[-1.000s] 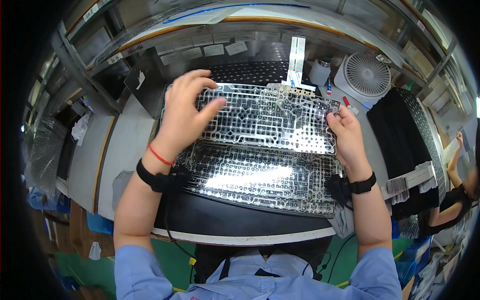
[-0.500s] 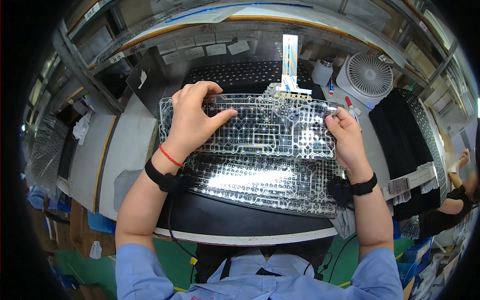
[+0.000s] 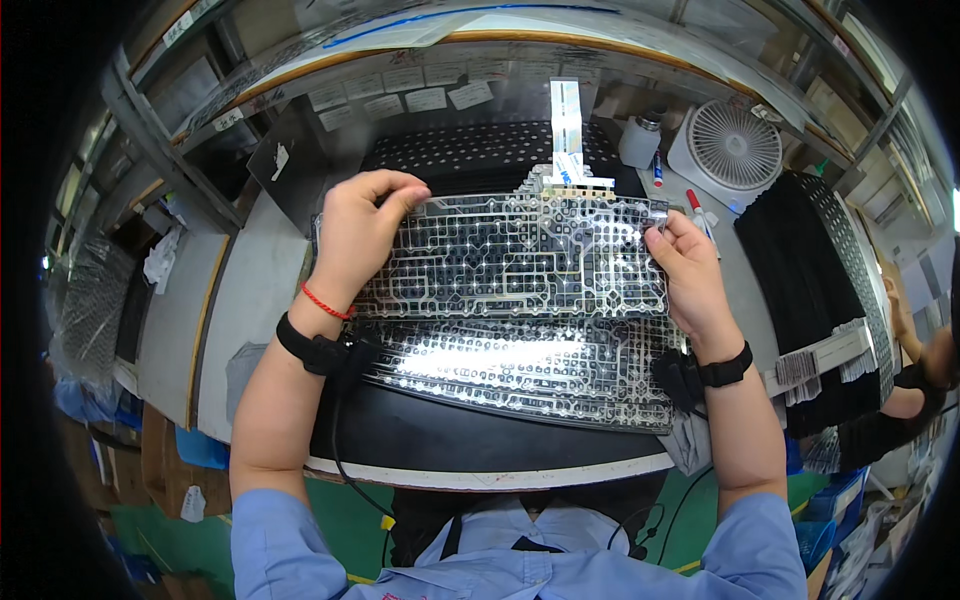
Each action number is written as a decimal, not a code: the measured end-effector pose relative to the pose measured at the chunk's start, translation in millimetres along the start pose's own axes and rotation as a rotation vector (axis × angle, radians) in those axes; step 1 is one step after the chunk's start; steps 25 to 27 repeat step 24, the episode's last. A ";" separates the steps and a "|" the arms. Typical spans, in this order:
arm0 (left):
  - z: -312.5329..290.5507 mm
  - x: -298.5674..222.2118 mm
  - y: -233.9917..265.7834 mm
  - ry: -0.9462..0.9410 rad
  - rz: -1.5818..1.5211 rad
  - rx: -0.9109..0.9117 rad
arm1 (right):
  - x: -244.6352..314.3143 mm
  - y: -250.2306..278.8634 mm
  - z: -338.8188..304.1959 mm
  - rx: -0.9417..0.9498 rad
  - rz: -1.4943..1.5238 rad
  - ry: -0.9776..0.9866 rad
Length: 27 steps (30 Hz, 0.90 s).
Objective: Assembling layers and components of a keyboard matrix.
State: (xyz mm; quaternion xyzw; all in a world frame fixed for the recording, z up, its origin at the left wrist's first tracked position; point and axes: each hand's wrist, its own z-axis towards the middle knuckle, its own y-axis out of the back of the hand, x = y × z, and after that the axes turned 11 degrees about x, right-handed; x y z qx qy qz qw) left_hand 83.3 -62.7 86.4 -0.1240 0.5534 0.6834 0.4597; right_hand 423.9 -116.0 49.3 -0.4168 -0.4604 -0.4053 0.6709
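A clear keyboard membrane sheet with silvery printed traces is raised and tilted in front of me. My left hand covers its left part, with thumb and fingertips pinched together at the upper edge. At the right edge, my right hand grips the upper corner between thumb and fingers. A pale flat ribbon tail with a white-and-blue backing strip stands up from the sheet's far edge. Below it, a second traced keyboard panel lies on the black mat, glare washing out part of its surface.
Behind the sheet lies dotted black material. A white fan, a white bottle and a red-capped marker stand or lie at the back right. Stacked black sheets are to the right. A co-worker's arm shows at far right.
My left hand has drawn back leftward, its thumb moving from the sheet's face to pinch at the upper edge. The membrane sheet and its tail have shifted slightly left.
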 end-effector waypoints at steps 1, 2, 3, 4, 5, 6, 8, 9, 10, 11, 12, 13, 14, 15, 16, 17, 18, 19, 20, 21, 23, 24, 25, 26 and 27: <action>0.7 1.8 3.2 -0.035 -0.048 -0.080 | -0.2 0.8 0.1 -0.009 -0.004 -0.006; 1.5 4.2 7.5 -0.070 -0.097 -0.160 | 0.1 1.6 0.6 -0.011 -0.004 -0.004; 5.0 4.8 11.6 -0.122 -0.198 -0.182 | 0.2 3.7 0.9 -0.033 -0.014 -0.003; 4.1 2.9 14.6 -0.132 -0.267 -0.210 | 0.2 5.7 1.3 -0.054 -0.024 -0.002; 1.5 -1.5 18.3 -0.180 -0.325 -0.203 | -1.2 7.2 2.1 -0.063 -0.027 0.003; -3.0 -10.9 22.8 -0.225 -0.380 -0.196 | -2.7 7.9 3.0 -0.067 -0.022 0.004; -16.1 -34.2 17.9 -0.250 -0.537 -0.046 | -4.0 10.6 3.4 -0.081 0.005 0.000; -25.9 -48.1 12.1 -0.272 -0.692 0.099 | -4.3 12.3 2.5 -0.097 0.005 -0.002; -40.7 -62.7 5.2 -0.305 -0.621 0.209 | -4.1 13.4 1.4 -0.103 0.004 -0.004; -54.5 -72.6 -5.2 -0.478 -0.659 0.352 | -3.8 11.6 2.2 -0.103 0.007 -0.012; -61.5 -79.1 -13.7 -0.673 -0.574 0.509 | -2.7 11.3 2.3 -0.110 0.004 -0.020; -65.1 -89.1 -20.6 -0.711 -0.466 0.806 | -3.1 11.3 3.2 -0.104 0.005 -0.022; -68.9 -97.6 -26.4 -0.737 -0.346 1.100 | -4.1 12.5 3.8 -0.101 0.005 -0.025; -80.7 -96.8 -39.1 -0.740 -0.349 1.097 | -3.7 14.4 3.1 -0.105 0.001 -0.028; -96.1 -94.2 -53.2 -0.749 -0.373 1.068 | -3.2 13.2 3.8 -0.100 0.002 -0.029; -102.6 -89.2 -57.5 -0.751 -0.384 1.051 | -2.4 11.7 4.4 -0.103 0.006 -0.025; -104.2 -88.9 -60.4 -0.758 -0.399 1.038 | -2.3 11.8 4.1 -0.114 0.007 -0.021; -100.7 -86.4 -59.0 -0.773 -0.419 1.082 | -2.7 12.1 4.1 -0.115 0.007 -0.022; -95.4 -86.0 -55.8 -0.788 -0.439 1.126 | -3.2 12.4 4.2 -0.123 0.013 -0.022; -87.1 -89.0 -48.1 -0.787 -0.437 1.125 | -2.7 12.4 4.4 -0.130 0.020 -0.020; -71.2 -95.7 -30.3 -0.790 -0.192 1.511 | -2.7 15.0 5.0 -0.131 0.014 -0.025; -71.8 -95.7 -26.6 -0.722 -0.199 1.544 | -3.4 17.1 4.5 -0.135 0.008 -0.033; -71.8 -95.7 -26.6 -0.722 -0.199 1.544 | -3.4 17.1 4.5 -0.135 0.008 -0.033; -71.8 -95.7 -26.6 -0.722 -0.199 1.544 | -3.4 17.1 4.5 -0.135 0.008 -0.033; -71.8 -95.7 -26.6 -0.722 -0.199 1.544 | -3.4 17.1 4.5 -0.135 0.008 -0.033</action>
